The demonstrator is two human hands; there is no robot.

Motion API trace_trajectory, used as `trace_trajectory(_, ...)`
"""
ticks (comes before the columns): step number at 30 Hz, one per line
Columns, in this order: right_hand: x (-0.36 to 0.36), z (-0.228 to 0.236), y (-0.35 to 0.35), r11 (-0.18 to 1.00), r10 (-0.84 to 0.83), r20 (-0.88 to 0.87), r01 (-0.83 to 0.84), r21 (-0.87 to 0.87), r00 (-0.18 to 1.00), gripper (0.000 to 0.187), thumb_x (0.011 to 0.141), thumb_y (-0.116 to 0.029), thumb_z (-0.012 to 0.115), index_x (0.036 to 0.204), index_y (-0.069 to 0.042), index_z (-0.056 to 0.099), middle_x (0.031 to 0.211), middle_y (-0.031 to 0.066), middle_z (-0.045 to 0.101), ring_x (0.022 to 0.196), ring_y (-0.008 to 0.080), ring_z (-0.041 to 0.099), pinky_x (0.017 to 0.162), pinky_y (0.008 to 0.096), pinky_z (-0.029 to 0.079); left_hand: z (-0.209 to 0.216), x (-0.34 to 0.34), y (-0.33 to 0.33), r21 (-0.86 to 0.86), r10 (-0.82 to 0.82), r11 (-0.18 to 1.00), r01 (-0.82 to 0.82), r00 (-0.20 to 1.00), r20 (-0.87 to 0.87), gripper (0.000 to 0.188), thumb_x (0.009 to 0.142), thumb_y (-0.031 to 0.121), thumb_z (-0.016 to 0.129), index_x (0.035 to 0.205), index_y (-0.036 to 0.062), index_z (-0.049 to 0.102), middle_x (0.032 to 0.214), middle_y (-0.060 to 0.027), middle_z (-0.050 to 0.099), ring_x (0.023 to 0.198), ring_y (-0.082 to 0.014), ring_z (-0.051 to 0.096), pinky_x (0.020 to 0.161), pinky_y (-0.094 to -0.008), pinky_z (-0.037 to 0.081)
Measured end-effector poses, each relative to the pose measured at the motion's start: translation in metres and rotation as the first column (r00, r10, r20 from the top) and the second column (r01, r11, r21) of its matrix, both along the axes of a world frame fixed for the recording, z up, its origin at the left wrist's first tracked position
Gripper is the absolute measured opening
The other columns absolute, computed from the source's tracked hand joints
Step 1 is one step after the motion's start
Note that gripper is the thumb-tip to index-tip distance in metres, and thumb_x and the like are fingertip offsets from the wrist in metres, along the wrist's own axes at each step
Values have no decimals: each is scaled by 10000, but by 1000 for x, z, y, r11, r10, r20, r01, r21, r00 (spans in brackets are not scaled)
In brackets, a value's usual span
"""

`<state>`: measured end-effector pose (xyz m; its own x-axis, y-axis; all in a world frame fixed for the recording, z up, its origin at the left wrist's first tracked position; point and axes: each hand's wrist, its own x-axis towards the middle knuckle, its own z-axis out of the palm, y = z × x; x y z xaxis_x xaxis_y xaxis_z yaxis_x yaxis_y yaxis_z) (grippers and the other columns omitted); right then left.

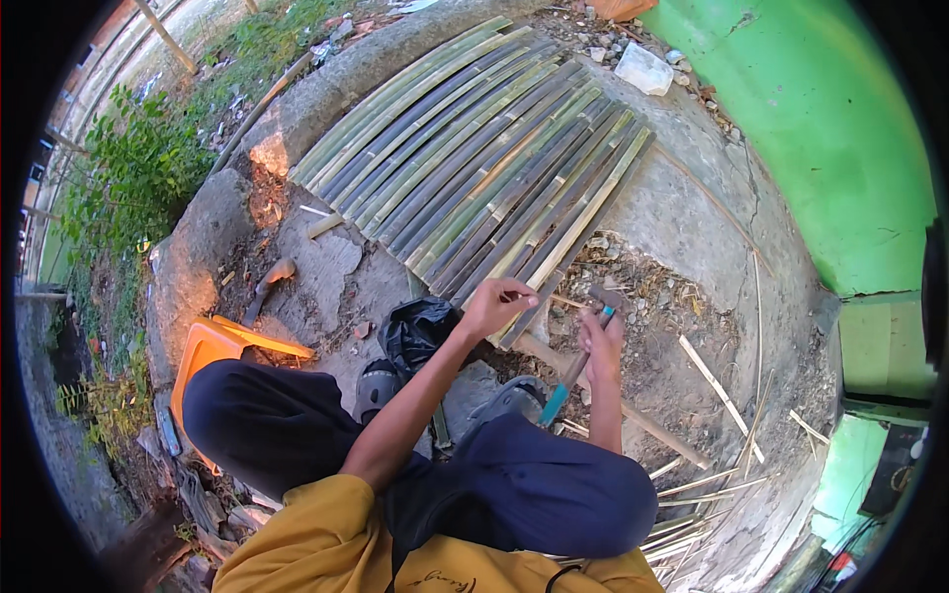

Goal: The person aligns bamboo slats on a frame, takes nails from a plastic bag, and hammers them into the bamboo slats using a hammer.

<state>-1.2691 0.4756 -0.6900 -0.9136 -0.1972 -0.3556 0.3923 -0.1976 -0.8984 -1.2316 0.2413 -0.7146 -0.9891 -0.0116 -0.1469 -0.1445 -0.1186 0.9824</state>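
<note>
My right hand (601, 346) is wrapped round a hammer (559, 400) with a teal and brown handle. Its dark head points away from me, just above the fingers. To the left of it, my left hand (496, 306) is closed in a pinch over the near end of a panel of bamboo slats (474, 168). Whatever sits between those fingertips is too small to make out. The green and dark brown slats lie side by side, stretching away from me. A black plastic bag (420, 331) rests beside my left wrist.
An orange plastic stool (203, 361) is at my left, near a wooden-handled blade (267, 287). Thin bamboo strips (717, 395) and a wooden stick (652, 430) litter the ground at right. A green wall (811, 128) borders the right; a concrete kerb (336, 94) runs behind the panel.
</note>
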Motion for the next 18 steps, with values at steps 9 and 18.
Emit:
trace_trajectory(9, 38, -45, -33, 709, 200, -232, 23, 705, 952, 470, 815, -124, 841, 1244, -59, 661, 1026, 68, 761, 892, 182, 734, 831, 316, 565, -80, 40, 45, -166, 38, 985, -40, 999, -13, 147, 868, 76, 784, 1004, 19, 784, 818, -90, 752, 723, -107, 660, 674, -320, 530)
trace_trajectory(18, 33, -57, -44, 686, 301, -304, 16, 728, 904, 391, 789, -107, 847, 1149, -67, 701, 882, 131, 770, 786, 233, 754, 736, 364, 575, -75, 40, 28, -277, 55, 960, -46, 998, 25, 200, 801, -24, 710, 992, -2, 763, 914, -170, 758, 807, -284, 737, 749, -385, 559)
